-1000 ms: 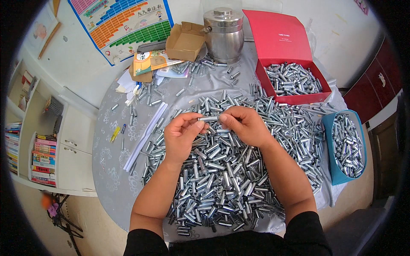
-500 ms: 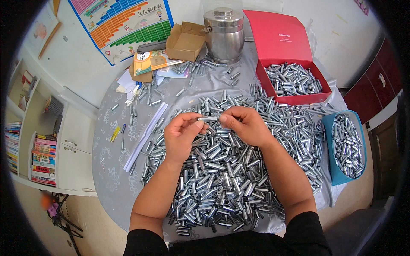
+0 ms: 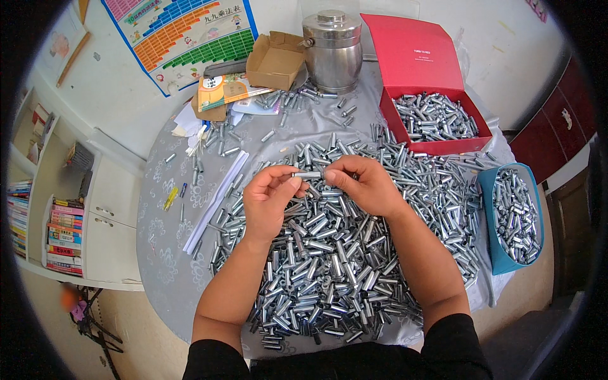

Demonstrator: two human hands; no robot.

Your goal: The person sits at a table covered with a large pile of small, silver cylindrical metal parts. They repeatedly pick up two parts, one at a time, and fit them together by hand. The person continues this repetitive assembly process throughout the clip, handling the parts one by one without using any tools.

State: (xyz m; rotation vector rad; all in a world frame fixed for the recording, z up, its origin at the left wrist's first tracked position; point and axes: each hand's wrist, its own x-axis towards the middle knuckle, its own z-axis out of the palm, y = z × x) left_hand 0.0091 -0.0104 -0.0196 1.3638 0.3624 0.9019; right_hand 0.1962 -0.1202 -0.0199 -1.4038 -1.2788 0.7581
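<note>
Between the thumb and fingers of my left hand [image 3: 269, 193] lies a short, shiny metal sleeve [image 3: 308, 175], held roughly level above the heap. My right hand [image 3: 362, 182] is at the sleeve's right end, its thumb and index finger pinched together. Whatever those right fingertips grip is too small and covered to make out. Beneath both hands spreads a large heap of similar silver metal sleeves [image 3: 335, 266], lying in all directions on the grey tablecloth [image 3: 166, 234].
At the back right, an open red box [image 3: 437, 148] holds many metal pieces; a blue bin [image 3: 502, 253] at the right does too. A steel pot [image 3: 332, 57], a cardboard box [image 3: 272, 63] and books [image 3: 221, 90] stand behind. Folded white paper [image 3: 217, 202] and a yellow tool [image 3: 170, 198] lie left.
My right hand has shifted very slightly up and to the left, with its fingertips still at the sleeve's end. The left hand and the heap look nearly the same.
</note>
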